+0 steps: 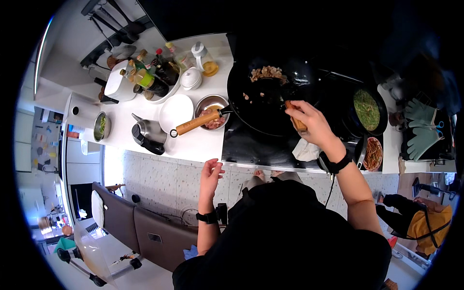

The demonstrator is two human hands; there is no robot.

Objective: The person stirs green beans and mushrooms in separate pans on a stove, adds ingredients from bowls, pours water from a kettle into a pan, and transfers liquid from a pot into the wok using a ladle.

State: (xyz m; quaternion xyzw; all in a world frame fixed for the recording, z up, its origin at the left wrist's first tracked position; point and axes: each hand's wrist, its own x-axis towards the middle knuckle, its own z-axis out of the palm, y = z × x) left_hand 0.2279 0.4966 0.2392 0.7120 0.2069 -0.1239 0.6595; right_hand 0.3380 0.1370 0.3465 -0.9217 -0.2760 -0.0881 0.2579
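My right hand [311, 117] grips the wooden handle of a cooking spatula [297, 119] above a black wok [250, 121]; its dark head is hard to make out against the pan. Sliced food pieces [268, 73] lie heaped on the wok's far side, with a few loose bits nearer the middle. The wok's own wooden handle [199, 123] points left, across a steel bowl of raw meat [214, 121]. Empty and with its fingers loosely curled apart, my left hand [211, 174] hovers in front of the counter edge. A white cloth [306, 149] lies below my right hand.
A steel kettle [150, 134], a white plate [176, 113], a bowl of green vegetables [102, 127] and several sauce bottles [152, 79] stand left. On the right are a pan of green food [367, 110] and a dish of shredded food [372, 154]. Another person [427, 221] is at far right.
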